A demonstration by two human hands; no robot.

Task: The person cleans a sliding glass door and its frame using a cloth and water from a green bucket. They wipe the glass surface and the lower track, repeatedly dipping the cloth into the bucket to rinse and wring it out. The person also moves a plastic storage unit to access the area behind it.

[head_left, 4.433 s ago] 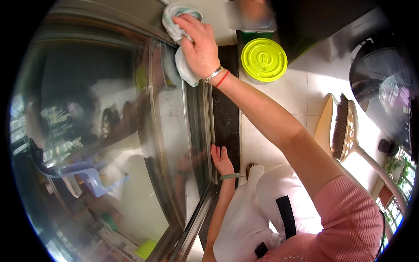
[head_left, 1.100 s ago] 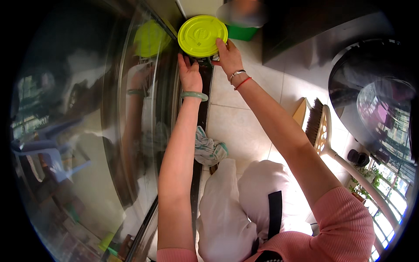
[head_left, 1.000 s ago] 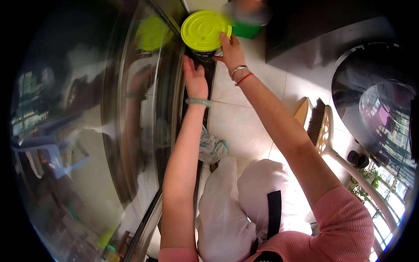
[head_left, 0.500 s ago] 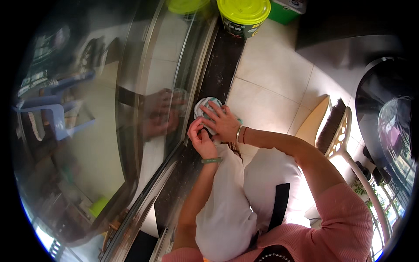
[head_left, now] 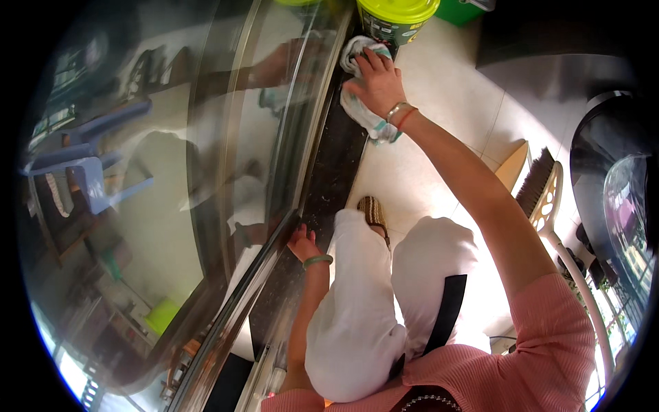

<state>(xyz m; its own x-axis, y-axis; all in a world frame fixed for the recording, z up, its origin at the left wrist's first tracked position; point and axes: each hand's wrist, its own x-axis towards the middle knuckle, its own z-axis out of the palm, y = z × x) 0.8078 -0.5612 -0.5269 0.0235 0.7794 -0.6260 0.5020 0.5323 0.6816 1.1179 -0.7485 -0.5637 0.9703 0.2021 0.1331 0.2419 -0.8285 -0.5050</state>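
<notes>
A white cloth with green-blue stripes [head_left: 364, 118] lies bunched at the far end of the dark stone sill [head_left: 334, 154]. My right hand [head_left: 379, 84] is closed on it and presses it down, part of the cloth trailing back past the wrist over the sill's edge. Close to my knee, my left hand [head_left: 303, 244] holds nothing; its fingers are apart and touch or nearly touch the door's lower frame beside the sill. The glass sliding door [head_left: 240, 137] runs along my left, mirroring my right arm and the cloth.
A dark bucket with a yellow-green lid [head_left: 398, 8] stands just beyond the cloth, a green box [head_left: 458, 10] beside it. To the right, a broom [head_left: 537, 185] and a dustpan [head_left: 513, 165] stand on the pale tiled floor [head_left: 439, 103]. A blue plastic chair [head_left: 89, 175] shows in the glass.
My right hand has moved far along the sill with the cloth, up to the bucket. My left hand has come off the cloth and drawn back toward me, beside the door frame.
</notes>
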